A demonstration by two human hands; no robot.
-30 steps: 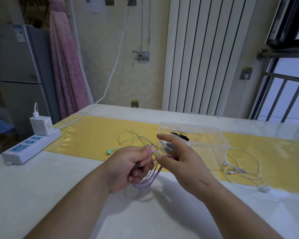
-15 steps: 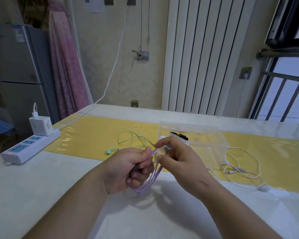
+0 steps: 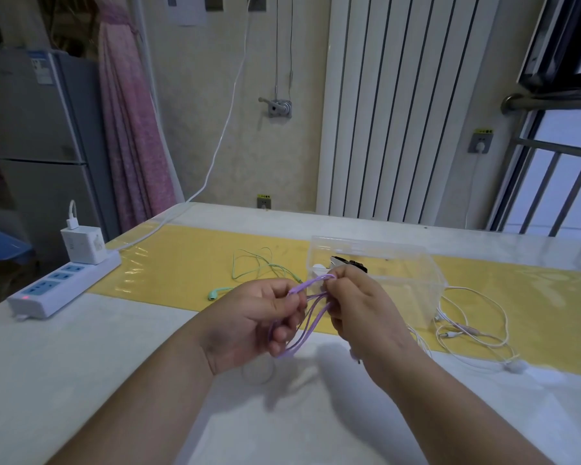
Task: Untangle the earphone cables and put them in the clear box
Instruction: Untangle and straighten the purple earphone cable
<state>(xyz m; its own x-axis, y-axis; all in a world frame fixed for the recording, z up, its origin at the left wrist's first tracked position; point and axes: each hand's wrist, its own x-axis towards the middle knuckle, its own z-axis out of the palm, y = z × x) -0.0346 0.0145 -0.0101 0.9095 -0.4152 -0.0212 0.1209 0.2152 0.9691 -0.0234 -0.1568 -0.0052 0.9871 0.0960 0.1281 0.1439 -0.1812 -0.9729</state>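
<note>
A purple earphone cable (image 3: 307, 318) hangs in loops between my two hands above the white table. My left hand (image 3: 249, 322) grips the bundle with curled fingers. My right hand (image 3: 359, 307) pinches the upper strand near its top end. Just behind my right hand stands the clear box (image 3: 406, 273), with a black item and something white inside. A green earphone cable (image 3: 262, 268) lies loose on the yellow mat to the box's left. A white earphone cable (image 3: 470, 323) is spread on the mat to the box's right.
A white power strip (image 3: 62, 285) with a charger plugged in lies at the table's left edge. A yellow mat (image 3: 182, 263) runs across the table. Radiator, window bars, fridge and pink curtain stand beyond the far edge.
My right hand's fingers closed from spread to a pinch on the purple cable and pulled a strand up and right. The left hand kept its grip on the bundle.
</note>
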